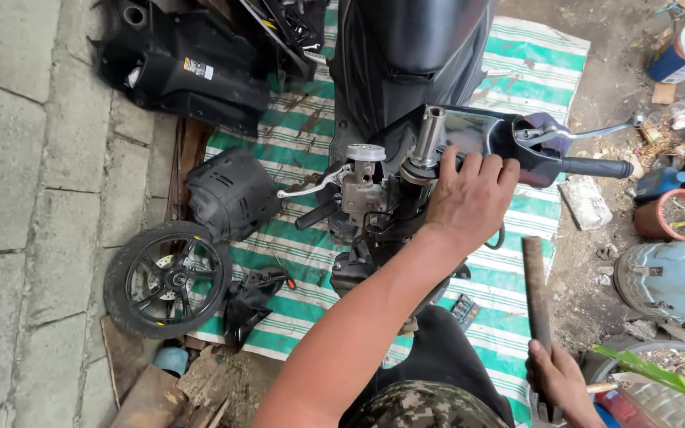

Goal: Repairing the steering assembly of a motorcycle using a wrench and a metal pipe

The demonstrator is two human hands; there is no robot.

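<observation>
Left hand [469, 198] is up on the scooter's handlebar [517, 143], fingers curled over the bar just beside the bare steel steering stem [428, 135] that sticks up at the centre. Right hand [560, 384] is low at the bottom right, fist closed round the base of a dark, rusty metal bar [536, 293] that points upward and stands clear of the scooter. Brake levers [311, 186] jut out on both sides of the handlebar. The stripped scooter sits on a green-and-white striped tarp [517, 71]. A loose black wheel [166, 279] lies at the tarp's left edge, black body panels [184, 67] above it.
</observation>
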